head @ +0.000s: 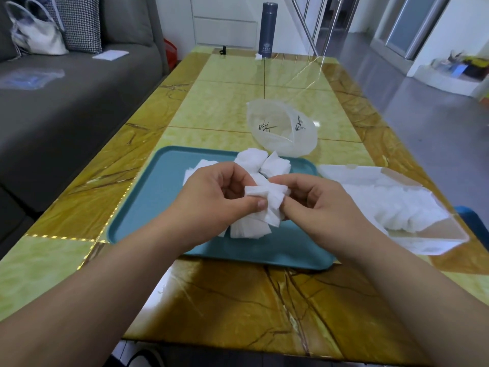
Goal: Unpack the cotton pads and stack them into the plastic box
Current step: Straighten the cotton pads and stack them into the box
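Both hands hold one bunch of white cotton pads [267, 200] above the teal tray [148, 207]. My left hand [219, 197] pinches the bunch with thumb and curled fingers from the left. From the right, my right hand [315, 200] grips it with curled fingers. More loose cotton pads [260, 161] lie in a heap on the tray behind my hands. The clear plastic box [412, 210] lies to the right of the tray, with a row of white pads inside. The opened translucent bag [283, 128] sits behind the tray.
A dark blue flask [267, 30] stands at the table's far end, a small black object [223, 51] to its left. The grey sofa [66, 102] runs along the left with a white bag and a checked cushion. Grey floor lies to the right of the table.
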A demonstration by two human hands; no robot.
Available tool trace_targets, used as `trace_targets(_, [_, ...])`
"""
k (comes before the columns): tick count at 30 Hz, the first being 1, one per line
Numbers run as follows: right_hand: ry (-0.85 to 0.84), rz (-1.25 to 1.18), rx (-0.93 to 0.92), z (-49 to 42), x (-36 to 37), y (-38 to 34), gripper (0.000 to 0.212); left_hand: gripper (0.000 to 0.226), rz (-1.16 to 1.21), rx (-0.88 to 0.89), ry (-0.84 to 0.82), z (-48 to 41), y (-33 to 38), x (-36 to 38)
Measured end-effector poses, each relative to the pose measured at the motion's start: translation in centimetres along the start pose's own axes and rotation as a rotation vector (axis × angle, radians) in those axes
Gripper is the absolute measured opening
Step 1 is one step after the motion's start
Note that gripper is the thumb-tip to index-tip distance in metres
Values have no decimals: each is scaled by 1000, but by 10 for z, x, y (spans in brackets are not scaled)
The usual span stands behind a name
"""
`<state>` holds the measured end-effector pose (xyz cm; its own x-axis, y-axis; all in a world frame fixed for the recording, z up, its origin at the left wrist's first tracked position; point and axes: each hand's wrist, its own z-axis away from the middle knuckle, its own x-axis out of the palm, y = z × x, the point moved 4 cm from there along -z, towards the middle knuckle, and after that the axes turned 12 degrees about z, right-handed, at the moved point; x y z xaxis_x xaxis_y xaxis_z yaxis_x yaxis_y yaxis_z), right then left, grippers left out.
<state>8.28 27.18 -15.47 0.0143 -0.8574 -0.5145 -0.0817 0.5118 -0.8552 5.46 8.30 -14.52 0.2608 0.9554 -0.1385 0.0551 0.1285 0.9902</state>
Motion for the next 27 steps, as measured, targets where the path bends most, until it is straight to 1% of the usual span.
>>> trace_targets(3, [-32, -70, 29, 2, -3, -1, 43, 30, -76, 52, 76, -2, -1, 1])
trace_targets(5, [-16, 13, 13, 6, -4, -2, 51, 40, -131, 85, 118, -5, -1, 3])
trace_targets(7, [43, 82, 6, 9, -7, -1, 43, 51, -168, 88, 71, -7, -2, 9])
trace_targets(8, [70, 91, 7, 9, -9, 1, 38, 51, -182, 81, 25, -7, -3, 13])
trace_targets(9, [82, 113, 9, 10, -12, 4, 35, 46, -198, 75, -25, -7, -6, 18])
trace_targets(11, [70, 178, 32, 12, -17, 11, 36, 26, -270, 66, -94, -5, -10, 32])
trace_targets(12, [54, 205, 50, 13, -18, 15, 38, 19, -332, 65, -103, -3, -13, 37])
trace_targets(13, [44, 227, 80, 17, -18, 20, 41, 17, -403, 62, -104, -1, -15, 43])
trace_targets(15, [50, 243, 145, 23, -14, 29, 45, 17, -527, 53, -91, 2, -17, 53])
trace_targets(17, [80, 239, 201, 27, -10, 35, 48, 17, -579, 32, -85, 2, -19, 58])
trace_targets(21, [124, 168, 255, 31, -7, 37, 55, 20, -576, -3, -74, 1, -22, 59])
trace_targets(27, [94, 208, 248, 28, 5, 31, 60, 19, -570, 30, -97, 2, -25, 59])
